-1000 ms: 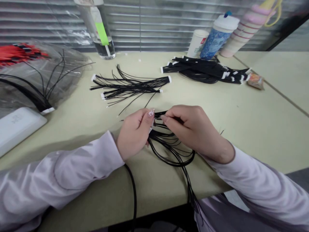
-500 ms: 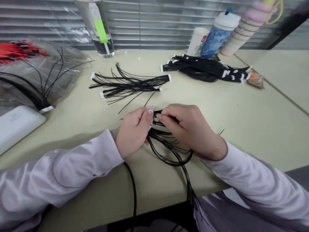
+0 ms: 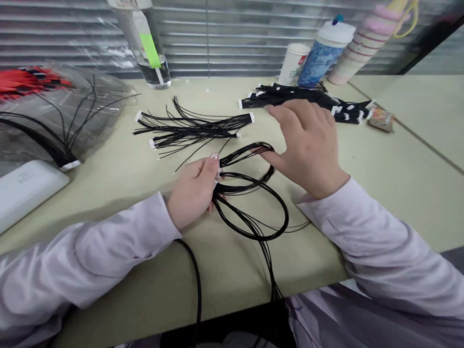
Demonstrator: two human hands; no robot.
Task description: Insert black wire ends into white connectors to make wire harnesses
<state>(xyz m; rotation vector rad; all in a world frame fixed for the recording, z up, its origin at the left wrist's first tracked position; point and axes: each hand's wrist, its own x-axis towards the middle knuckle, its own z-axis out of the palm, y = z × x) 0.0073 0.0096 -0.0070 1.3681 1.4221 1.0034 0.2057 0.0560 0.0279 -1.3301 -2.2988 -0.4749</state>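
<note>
Grey slatted blinds line the back, and before them stretches a pale, smooth worktop. Front and centre, black wires swing out in slim, round loops, gathered at white connectors beside the left thumb. Left hand: fingers pressed together, pinching the bundle at its gathered end. Right hand: opened out, index well apart from thumb, the thumb at the upper loop; whether it bears on the wires, I can't tell.

Doing this well, I'd say, wants a left pinch that's firm without crushing, and a light right hand so the two loops don't snag. Those thin tails over the near edge could drag; slack would help.

And the textures! Springy, matte wire curling against hard, boxy plastic. Just beyond lies a splayed wire bundle, strands bristling; farther right, a flatter, denser wire stack. Off left, a crinkled, see-through bag slumps near a rounded white case.
</note>
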